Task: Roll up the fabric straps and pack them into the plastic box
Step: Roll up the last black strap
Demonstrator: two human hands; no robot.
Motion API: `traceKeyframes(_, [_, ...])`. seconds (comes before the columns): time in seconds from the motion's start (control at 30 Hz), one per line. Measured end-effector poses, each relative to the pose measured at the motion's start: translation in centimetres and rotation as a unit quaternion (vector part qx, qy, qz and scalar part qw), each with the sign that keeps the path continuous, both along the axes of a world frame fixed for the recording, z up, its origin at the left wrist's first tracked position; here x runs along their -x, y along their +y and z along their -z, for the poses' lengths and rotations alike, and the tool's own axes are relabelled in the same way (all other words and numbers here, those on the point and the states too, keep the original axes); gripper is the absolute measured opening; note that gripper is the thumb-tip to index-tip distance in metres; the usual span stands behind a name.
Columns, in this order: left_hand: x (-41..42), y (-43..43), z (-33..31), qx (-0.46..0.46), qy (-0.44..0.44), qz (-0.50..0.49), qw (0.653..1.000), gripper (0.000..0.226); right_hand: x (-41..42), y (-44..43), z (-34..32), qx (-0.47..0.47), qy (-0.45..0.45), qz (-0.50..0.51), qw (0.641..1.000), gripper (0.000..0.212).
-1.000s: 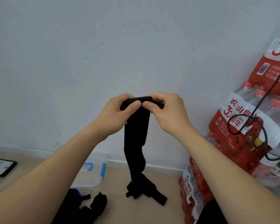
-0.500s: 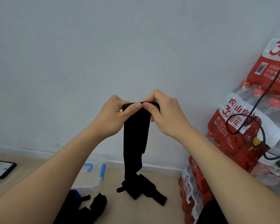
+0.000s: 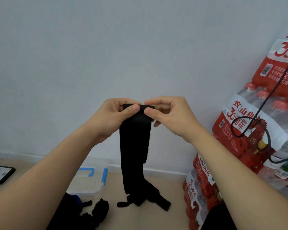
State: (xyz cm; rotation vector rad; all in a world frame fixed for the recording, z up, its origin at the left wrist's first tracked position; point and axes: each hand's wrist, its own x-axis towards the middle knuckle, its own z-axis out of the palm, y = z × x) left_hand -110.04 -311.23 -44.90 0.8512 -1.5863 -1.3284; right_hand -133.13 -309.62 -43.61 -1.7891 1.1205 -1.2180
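the small roll started at the top of the black strap could, i judged, spring loose or wind crooked if either thumb eased off, since the long tail hanging below the hands trailed onto the floor and pulled at it. the left hand and right hand were raised side by side, each pinching that rolled end between thumb and curled fingers, thumbs nearly meeting. the plastic box sat well below the left hand.

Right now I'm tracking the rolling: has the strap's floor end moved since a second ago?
Yes. The strap's floor end has slid slightly left, toward the plastic box.
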Motion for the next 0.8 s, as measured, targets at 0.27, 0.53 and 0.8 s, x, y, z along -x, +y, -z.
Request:
traceKeyframes(0.27, [0.63, 0.44, -0.33, -0.016, 0.002, -0.039, 0.999, 0.021, -0.18, -0.16, 0.18, -0.01, -0.03, 0.03, 0.999, 0.025])
traceKeyframes(0.53, [0.7, 0.3, 0.07, -0.073, 0.065, -0.026, 0.995, 0.031, -0.86, 0.24, 0.14, 0.12, 0.079, 0.076, 0.987, 0.019])
traceKeyframes(0.8, [0.23, 0.34, 0.0, -0.032, 0.019, -0.058, 0.998, 0.034, -0.7, -0.26, 0.57, -0.008, 0.061, 0.006, 0.998, 0.023])
